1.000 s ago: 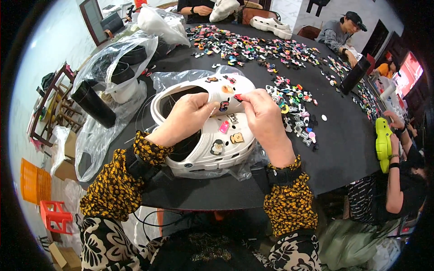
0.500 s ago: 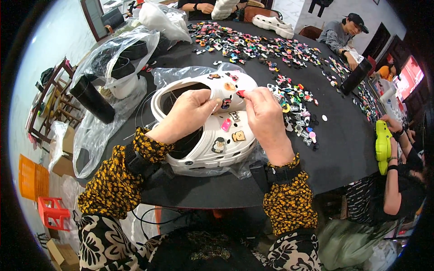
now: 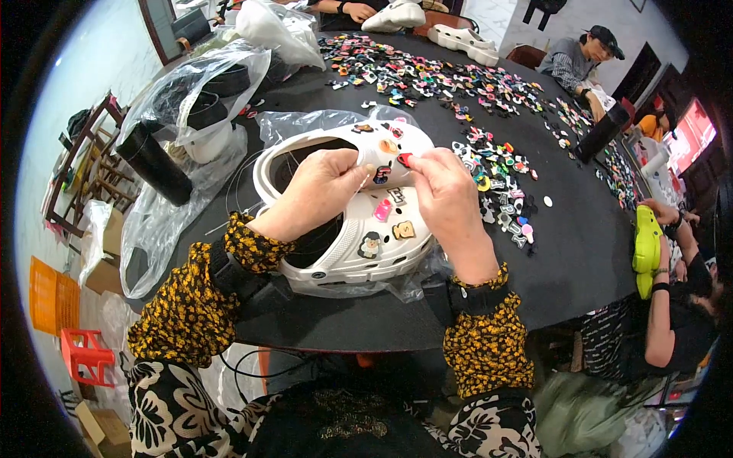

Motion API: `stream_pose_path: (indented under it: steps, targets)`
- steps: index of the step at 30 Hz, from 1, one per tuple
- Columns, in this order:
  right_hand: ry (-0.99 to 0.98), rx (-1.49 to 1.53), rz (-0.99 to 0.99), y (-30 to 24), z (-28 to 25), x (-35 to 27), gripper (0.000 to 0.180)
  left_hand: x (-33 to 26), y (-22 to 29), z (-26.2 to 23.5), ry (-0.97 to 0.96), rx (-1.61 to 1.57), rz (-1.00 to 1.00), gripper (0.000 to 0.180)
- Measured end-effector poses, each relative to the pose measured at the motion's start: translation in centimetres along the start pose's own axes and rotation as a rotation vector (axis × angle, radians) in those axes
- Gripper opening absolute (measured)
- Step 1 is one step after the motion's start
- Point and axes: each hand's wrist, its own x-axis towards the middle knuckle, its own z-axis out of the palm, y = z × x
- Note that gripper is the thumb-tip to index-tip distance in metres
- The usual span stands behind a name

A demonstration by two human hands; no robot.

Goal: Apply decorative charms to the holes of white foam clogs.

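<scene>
Two white clogs lie in front of me on a clear plastic bag (image 3: 301,124). The far clog (image 3: 347,137) and the near clog (image 3: 347,248) both carry colourful charms on their perforated uppers. My right hand (image 3: 449,200) pinches a small red shoe charm (image 3: 405,160) against the far clog's upper. My left hand (image 3: 321,187) is closed at the opening of that clog, thumb against forefinger. A thin pale tip shows by its thumb; what it grips is too small to make out. My hands cover parts of both clogs.
Many loose charms (image 3: 427,72) spread over the black table (image 3: 557,252). Black cylinders stand left (image 3: 155,166) and right (image 3: 602,131), with bagged items (image 3: 206,145) at left. Co-workers sit around; one holds a yellow-green clog (image 3: 646,248). Another white clog (image 3: 462,43) lies at the far edge.
My hands have stayed almost in place, and the red charm has shifted only slightly at the far clog. Across the table, a co-worker's white clog has tilted from upright to flatter.
</scene>
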Motion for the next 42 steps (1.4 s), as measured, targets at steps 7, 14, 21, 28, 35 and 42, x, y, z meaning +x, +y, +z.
stream_pose_path:
  steps: [7,14,21,28,35,42]
  targets:
    - [-0.171,0.063,-0.011,0.1,-0.8,-0.2,0.028,0.1,-0.5,0.1,0.009,0.060,-0.024,0.024]
    - [-0.246,0.080,-0.021,-0.1,-0.9,-0.1,0.034,-0.1,-0.9,0.7,0.133,-0.131,0.078,0.025]
    - [-0.288,0.049,-0.020,0.2,-0.2,-0.3,0.032,-0.3,-0.8,0.3,0.058,-0.095,0.031,0.020]
    - [-0.297,0.039,-0.020,0.2,-0.1,-0.3,0.032,-0.5,-0.4,0.0,0.046,-0.098,0.041,0.021]
    - [-0.187,0.305,0.086,1.9,-0.5,-0.1,0.038,-0.1,-0.9,-0.3,0.004,-0.120,-0.047,0.022]
    - [0.070,0.572,0.479,2.4,-2.0,0.7,0.030,-0.3,-1.0,-0.4,-0.018,-0.155,-0.102,0.025]
